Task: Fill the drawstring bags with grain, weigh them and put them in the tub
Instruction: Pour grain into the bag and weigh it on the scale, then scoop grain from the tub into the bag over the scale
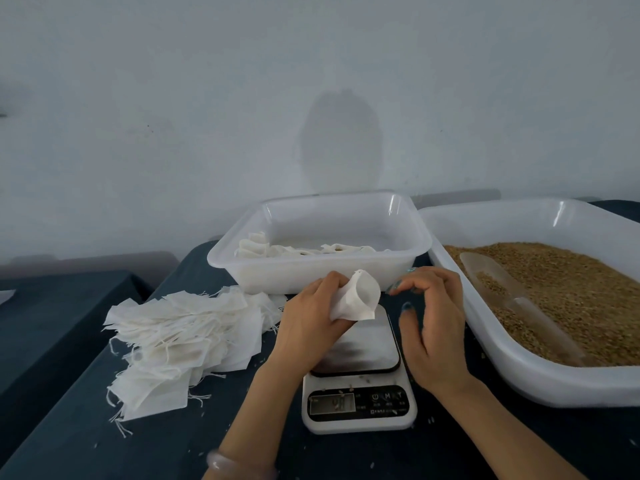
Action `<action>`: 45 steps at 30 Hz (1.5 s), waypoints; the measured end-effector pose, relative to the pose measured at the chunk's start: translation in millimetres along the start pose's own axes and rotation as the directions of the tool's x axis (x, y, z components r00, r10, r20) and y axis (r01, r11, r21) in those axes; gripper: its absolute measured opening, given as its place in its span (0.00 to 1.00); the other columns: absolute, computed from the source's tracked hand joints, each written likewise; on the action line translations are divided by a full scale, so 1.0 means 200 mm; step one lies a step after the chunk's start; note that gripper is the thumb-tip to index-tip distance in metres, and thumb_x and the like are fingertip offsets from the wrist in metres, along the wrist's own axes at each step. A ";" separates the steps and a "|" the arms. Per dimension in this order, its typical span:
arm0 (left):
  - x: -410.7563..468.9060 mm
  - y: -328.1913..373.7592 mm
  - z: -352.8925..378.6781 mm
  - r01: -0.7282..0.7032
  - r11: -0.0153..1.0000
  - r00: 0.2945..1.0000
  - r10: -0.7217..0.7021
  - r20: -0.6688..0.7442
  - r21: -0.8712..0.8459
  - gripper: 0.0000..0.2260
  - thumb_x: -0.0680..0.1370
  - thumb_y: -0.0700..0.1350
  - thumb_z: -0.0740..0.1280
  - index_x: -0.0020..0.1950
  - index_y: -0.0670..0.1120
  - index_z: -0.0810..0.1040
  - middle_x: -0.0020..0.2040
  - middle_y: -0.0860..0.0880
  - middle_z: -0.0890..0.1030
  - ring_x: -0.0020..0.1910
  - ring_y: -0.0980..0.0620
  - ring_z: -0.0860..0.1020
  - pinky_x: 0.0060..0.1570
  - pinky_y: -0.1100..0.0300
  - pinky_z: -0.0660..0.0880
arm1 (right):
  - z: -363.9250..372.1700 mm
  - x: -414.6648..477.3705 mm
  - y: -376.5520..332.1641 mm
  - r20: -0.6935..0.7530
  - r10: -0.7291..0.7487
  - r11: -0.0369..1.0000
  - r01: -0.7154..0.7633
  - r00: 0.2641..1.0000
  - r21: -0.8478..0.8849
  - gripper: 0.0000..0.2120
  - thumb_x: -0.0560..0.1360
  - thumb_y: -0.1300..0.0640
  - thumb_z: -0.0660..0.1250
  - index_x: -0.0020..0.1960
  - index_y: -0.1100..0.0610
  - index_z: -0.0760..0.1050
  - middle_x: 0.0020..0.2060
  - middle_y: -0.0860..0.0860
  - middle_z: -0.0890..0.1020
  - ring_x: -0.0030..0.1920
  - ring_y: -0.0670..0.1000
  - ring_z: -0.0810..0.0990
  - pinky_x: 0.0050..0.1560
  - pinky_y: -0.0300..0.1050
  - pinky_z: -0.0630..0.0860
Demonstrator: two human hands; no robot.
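My left hand [308, 317] grips a small white drawstring bag [358, 299] above the steel plate of the kitchen scale [358, 386]. Its mouth is held open and points up. My right hand [433, 317] hovers just right of the bag with fingers curled; whether it pinches the bag's string cannot be told. Behind the scale stands the white tub [318, 268] with several filled bags [256, 247] lying in it. At the right a larger white tub [519, 368] holds brown grain [571, 289], and a clear plastic scoop [502, 285] lies in the grain.
A loose pile of empty white bags [180, 337] lies on the dark blue cloth [173, 445] left of the scale. Stray grains dot the cloth and the scale's display panel. A second dark table [52, 323] stands at the far left. A pale wall rises behind.
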State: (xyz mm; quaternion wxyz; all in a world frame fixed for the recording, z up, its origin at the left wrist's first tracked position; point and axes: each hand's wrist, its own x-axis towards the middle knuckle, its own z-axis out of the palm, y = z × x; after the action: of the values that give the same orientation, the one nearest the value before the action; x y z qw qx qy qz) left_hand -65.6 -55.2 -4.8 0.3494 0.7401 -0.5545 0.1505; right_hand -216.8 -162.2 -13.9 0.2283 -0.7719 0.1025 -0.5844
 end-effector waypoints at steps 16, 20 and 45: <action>0.00 -0.05 0.03 0.091 0.974 0.995 -0.099 -0.027 -0.206 0.14 0.69 0.62 0.63 0.49 0.64 0.61 0.38 0.61 0.76 0.44 0.62 0.76 0.33 0.69 0.69 | -0.27 0.49 -0.11 0.446 0.283 0.866 -0.026 0.849 -0.499 0.11 0.75 0.43 0.59 0.55 0.45 0.74 0.50 0.41 0.73 0.54 0.44 0.68 0.48 0.45 0.68; -0.01 -0.05 0.04 0.090 0.979 0.996 -0.094 -0.009 -0.182 0.15 0.71 0.59 0.65 0.49 0.62 0.60 0.38 0.61 0.74 0.41 0.60 0.76 0.30 0.68 0.66 | -0.54 0.71 0.18 0.358 0.810 0.424 -0.041 0.465 -0.905 0.15 0.78 0.43 0.63 0.47 0.55 0.76 0.42 0.50 0.80 0.45 0.51 0.79 0.52 0.48 0.78; -0.02 -0.03 0.01 0.095 0.984 0.995 -0.097 -0.007 -0.154 0.16 0.76 0.47 0.71 0.53 0.56 0.65 0.38 0.61 0.75 0.37 0.61 0.76 0.30 0.68 0.65 | -0.54 0.48 0.43 0.242 0.955 0.284 -0.280 0.173 -0.917 0.31 0.83 0.60 0.52 0.78 0.63 0.37 0.69 0.64 0.67 0.45 0.53 0.78 0.35 0.41 0.76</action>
State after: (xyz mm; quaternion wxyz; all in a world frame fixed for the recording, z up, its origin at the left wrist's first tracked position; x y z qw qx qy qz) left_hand -61.6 -52.0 -11.1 0.4162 0.7357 -0.5256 0.0958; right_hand -282.3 -303.5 50.0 0.1765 -0.8132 0.5456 0.0993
